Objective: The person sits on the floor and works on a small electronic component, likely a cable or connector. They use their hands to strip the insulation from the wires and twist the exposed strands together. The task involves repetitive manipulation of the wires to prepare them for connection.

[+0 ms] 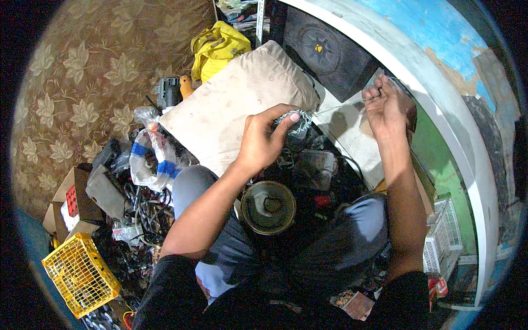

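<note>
Cluttered floor spreads below me: a brown leaf-patterned carpet (82, 82) at the left, a beige cushion (236, 104) ahead, a black speaker box (330, 52) beyond it, and a round speaker cone (268, 207) lying between my knees. From the head view I see my left hand (267, 140) curled around a small tangled bundle of pale wire (297, 122), fingers closed narrowly on it, the thumb pressing over the top. My right hand (385, 104) sits up and to the right, well apart, its fingertips pinched shut on the far end of a single thin strand (338, 108). That strand runs taut between the two hands, its long axis slanting from the bundle at lower left up toward the right-hand pinch. The bundle lies nearer my left hand, in fact inside it; the right holds only the free end. I judge the strand's line sets the pull direction, away from the bundle. A yellow crate (80, 275) and a yellow bag (217, 47) lie off to the sides.
</note>
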Motion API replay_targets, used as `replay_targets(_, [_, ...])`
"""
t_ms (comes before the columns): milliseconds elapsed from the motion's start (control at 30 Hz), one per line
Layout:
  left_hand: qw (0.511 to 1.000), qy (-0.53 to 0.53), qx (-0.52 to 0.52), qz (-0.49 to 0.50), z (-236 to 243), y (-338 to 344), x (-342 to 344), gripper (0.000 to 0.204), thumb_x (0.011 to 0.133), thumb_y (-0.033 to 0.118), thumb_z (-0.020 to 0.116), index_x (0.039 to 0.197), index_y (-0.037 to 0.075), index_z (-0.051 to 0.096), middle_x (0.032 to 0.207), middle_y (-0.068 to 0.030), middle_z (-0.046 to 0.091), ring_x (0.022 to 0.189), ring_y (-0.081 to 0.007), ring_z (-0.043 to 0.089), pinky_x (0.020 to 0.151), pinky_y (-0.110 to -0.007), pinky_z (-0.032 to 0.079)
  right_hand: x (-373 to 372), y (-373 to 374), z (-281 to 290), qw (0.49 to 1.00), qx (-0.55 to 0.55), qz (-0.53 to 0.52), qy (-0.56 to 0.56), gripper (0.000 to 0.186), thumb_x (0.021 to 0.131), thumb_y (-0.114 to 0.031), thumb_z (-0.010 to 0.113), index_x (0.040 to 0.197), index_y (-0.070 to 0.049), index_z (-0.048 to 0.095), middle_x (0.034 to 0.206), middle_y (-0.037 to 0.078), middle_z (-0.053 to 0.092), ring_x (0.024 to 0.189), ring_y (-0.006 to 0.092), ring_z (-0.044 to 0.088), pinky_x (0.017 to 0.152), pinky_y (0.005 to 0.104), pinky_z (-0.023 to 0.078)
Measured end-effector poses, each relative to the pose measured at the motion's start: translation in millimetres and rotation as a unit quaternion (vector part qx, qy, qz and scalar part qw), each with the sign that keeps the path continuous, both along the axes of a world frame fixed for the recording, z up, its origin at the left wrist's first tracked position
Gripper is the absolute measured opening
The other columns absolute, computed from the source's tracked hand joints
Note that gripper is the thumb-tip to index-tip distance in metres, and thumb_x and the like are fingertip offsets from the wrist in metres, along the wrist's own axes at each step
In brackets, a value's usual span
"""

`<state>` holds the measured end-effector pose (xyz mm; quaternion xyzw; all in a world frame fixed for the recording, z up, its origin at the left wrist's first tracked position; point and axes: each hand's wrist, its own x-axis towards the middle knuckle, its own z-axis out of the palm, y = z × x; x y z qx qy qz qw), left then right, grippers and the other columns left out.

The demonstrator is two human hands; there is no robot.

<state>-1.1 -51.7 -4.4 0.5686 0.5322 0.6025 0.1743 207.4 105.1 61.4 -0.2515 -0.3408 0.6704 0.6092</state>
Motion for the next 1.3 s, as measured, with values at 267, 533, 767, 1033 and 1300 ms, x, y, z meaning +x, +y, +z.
replay_targets(267, [0.998,-0.059,0.001,0.001,7.5,-1.0,10.0,0.017,0.097,0.011,0.065,0.105,-0.002,0.072,0.091,-0.0110,0.075,0.084,-0.0117,0.066,0.080,-0.030,0.052,12.6,26.2,-12.4,0.997,-0.010,-0.065,-0.029,0.006,0.103,-0.010,0.050,0.105,-0.006,0.054,0.082,0.003,0.049,0.072,0.0145,0.046,0.067,0.0333,0.043])
replay_targets(533, [0.996,-0.082,0.018,0.033,10.1,-2.3,1.5,0.020,0.099,0.013,0.063,0.104,-0.004,0.072,0.087,-0.0078,0.072,0.080,-0.0096,0.061,0.074,-0.027,0.050,29.1,38.7,-20.2,0.993,0.080,-0.066,-0.046,0.014,0.102,-0.016,0.054,0.109,-0.005,0.057,0.085,0.004,0.053,0.064,0.0126,0.042,0.058,0.0273,0.038])
replay_targets(767, [0.995,-0.025,-0.032,0.096,2.9,0.2,-4.5,0.022,0.097,0.016,0.066,0.101,-0.003,0.074,0.077,-0.0137,0.072,0.069,-0.0128,0.064,0.067,-0.030,0.051,-14.0,-27.4,0.5,0.850,0.343,-0.063,-0.395,0.017,0.098,-0.014,0.062,0.111,-0.004,0.063,0.081,0.005,0.068,0.072,0.0112,0.061,0.066,0.0249,0.047])
replay_targets(1033, [0.994,0.013,-0.052,0.094,-6.5,2.6,-10.0,0.027,0.100,0.020,0.060,0.106,-0.003,0.074,0.089,-0.0140,0.075,0.080,-0.0153,0.068,0.076,-0.032,0.054,-34.9,-82.0,7.7,0.644,0.514,0.086,-0.560,0.007,0.088,-0.004,0.067,0.091,0.003,0.065,0.081,0.016,0.068,0.076,0.0274,0.069,0.072,0.0357,0.052])
replay_targets(1300, [0.995,-0.006,-0.087,0.041,-5.3,2.7,-8.9,0.030,0.104,0.019,0.051,0.120,-0.001,0.067,0.083,-0.0143,0.072,0.076,-0.0188,0.069,0.072,-0.034,0.053,-31.5,-80.7,6.3,0.584,0.530,0.069,-0.612,0.009,0.081,-0.004,0.069,0.084,0.004,0.067,0.079,0.020,0.067,0.074,0.0366,0.068,0.070,0.0425,0.051])
